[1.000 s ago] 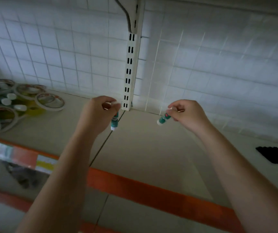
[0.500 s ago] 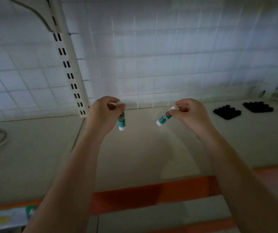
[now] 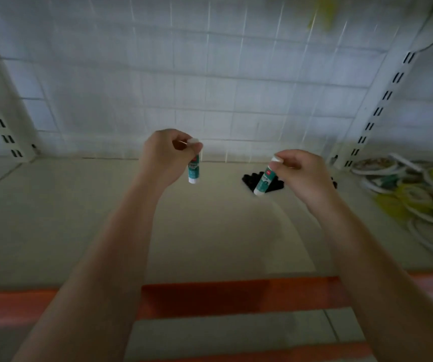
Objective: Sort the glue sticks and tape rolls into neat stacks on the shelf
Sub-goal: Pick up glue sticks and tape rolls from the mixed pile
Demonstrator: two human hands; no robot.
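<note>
Carrying two glue sticks over the shelf (image 3: 53, 231): the left hand (image 3: 165, 155) has its fingers clamped on the cap of the left glue stick (image 3: 194, 170), which hangs upright; the right hand (image 3: 301, 171) pinches the right glue stick (image 3: 263, 180), tilted. Next, presumably, each must be set down in a row. Black clips (image 3: 275, 185) lie beneath the right stick; tape rolls (image 3: 414, 194) crowd the far right.

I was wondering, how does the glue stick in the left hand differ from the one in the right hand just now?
The left glue stick hangs almost straight down, while the right glue stick slants down and to the left. The left glue stick is over bare shelf; the right glue stick overlaps a black item behind it. Both are teal-and-white, each pinched at its upper end by the left hand or right hand.
</note>
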